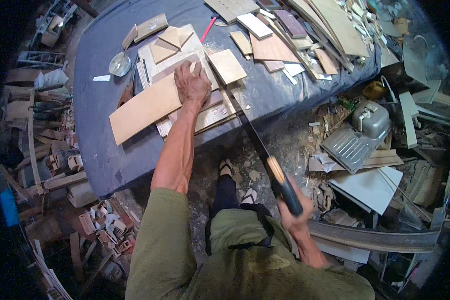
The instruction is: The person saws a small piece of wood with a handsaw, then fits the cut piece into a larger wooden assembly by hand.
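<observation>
My left hand point(192, 85) presses down with curled fingers on a pale wooden board point(144, 111), lying across other boards on the table. My right hand point(296, 206) is wrapped round the black-and-tan handle of a handsaw point(255, 137), slightly blurred. The blade slopes up from my right side to the board stack's right edge, its far end next to a squarish piece of the pale wood point(228, 67). Whether that piece is still joined to the board I cannot tell. Triangular wood pieces point(171, 40) lie just beyond my left hand.
The table wears a dark cloth point(97, 160). On it are a small round container point(120, 65), a red pencil-like stick point(208, 30) and many offcuts point(275, 52) at the far right. A metal sink point(357, 140) and a white panel point(367, 185) lie right; scrap wood point(110, 227) lies left.
</observation>
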Motion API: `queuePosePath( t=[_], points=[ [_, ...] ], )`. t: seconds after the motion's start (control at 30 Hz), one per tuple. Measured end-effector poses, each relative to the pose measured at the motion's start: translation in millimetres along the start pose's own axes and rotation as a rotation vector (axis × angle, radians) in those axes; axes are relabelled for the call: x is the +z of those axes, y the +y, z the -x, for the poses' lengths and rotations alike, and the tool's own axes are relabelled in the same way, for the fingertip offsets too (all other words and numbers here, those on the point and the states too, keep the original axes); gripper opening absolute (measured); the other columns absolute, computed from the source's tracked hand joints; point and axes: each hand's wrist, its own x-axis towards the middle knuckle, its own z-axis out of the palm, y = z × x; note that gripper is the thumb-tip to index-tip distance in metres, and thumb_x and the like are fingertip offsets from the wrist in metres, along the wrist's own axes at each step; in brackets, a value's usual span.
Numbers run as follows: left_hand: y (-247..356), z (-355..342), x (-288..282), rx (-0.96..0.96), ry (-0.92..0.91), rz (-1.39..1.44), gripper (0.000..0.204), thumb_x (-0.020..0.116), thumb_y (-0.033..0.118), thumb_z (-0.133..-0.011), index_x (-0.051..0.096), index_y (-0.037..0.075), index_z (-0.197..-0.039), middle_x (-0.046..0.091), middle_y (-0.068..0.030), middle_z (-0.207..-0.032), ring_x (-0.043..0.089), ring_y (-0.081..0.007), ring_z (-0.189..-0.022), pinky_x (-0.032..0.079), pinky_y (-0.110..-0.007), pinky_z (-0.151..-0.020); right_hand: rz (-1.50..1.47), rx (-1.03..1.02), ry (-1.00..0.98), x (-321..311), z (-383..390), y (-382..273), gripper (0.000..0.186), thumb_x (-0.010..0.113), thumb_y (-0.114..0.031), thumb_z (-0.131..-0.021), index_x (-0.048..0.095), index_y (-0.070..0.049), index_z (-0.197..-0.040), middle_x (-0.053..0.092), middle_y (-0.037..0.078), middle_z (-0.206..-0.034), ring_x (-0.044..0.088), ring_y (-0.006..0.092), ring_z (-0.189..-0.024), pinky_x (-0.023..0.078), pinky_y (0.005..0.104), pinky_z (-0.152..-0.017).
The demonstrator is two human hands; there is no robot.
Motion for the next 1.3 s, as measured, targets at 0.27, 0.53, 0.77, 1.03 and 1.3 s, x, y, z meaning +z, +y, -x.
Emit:
queuePosePath(
  t=[0.27,0.53,0.77,1.03,1.3],
  points=[
    [-2.5,-2.3,4.9,-0.015,0.040,-0.008,0.030,0.063,0.023,-0.087,0.075,0.010,-0.111,0.061,-0.0161,-0.122,0.052,-0.0342,-0.118,0.043,-0.046,-0.102,-0.149,0.011,0.006,32.5,-46.6,4.5,0.060,0.064,0.001,-0.078,0.060,-0.008,-0.137,0.064,0.008,-0.079,0.061,0.0099,-0.067,0.051,0.0270,-0.064],
    [-4.8,3.1,4.9,0.011,-0.009,-0.054,0.031,0.060,0.024,-0.090,0.074,0.012,-0.115,0.062,-0.0176,-0.123,0.051,-0.0352,-0.120,0.043,-0.045,-0.103,-0.048,-0.042,0.021,16.7,-13.2,14.9,0.058,0.062,0.000,-0.078,0.061,-0.007,-0.135,0.063,0.010,-0.077,0.060,0.0113,-0.064,0.051,0.0266,-0.063],
    [-13.5,-0.3,9.8,-0.036,0.005,-0.080,0.032,0.062,0.027,-0.088,0.074,0.014,-0.115,0.059,-0.0145,-0.127,0.049,-0.0328,-0.122,0.041,-0.048,-0.105,-0.093,-0.096,0.073,26.8,-21.6,33.0,0.061,0.065,-0.002,-0.075,0.062,-0.008,-0.136,0.068,0.011,-0.080,0.062,0.0115,-0.065,0.051,0.0265,-0.065],
    [-18.8,-4.6,16.0,0.020,0.037,-0.091,0.029,0.063,0.024,-0.088,0.076,0.013,-0.112,0.061,-0.0160,-0.126,0.051,-0.0335,-0.120,0.041,-0.047,-0.104,-0.130,0.019,-0.023,3.1,-16.0,29.2,0.057,0.067,-0.002,-0.080,0.061,-0.006,-0.137,0.070,0.010,-0.082,0.062,0.0087,-0.066,0.051,0.0260,-0.064],
    [-6.2,0.0,7.8,-0.022,0.054,-0.062,0.028,0.065,0.022,-0.087,0.076,0.010,-0.111,0.060,-0.0152,-0.125,0.051,-0.0341,-0.119,0.042,-0.047,-0.102,-0.096,-0.023,-0.047,21.3,-47.2,29.5,0.058,0.066,-0.001,-0.080,0.060,-0.005,-0.138,0.069,0.009,-0.081,0.061,0.0093,-0.066,0.051,0.0260,-0.064]
  ],
)
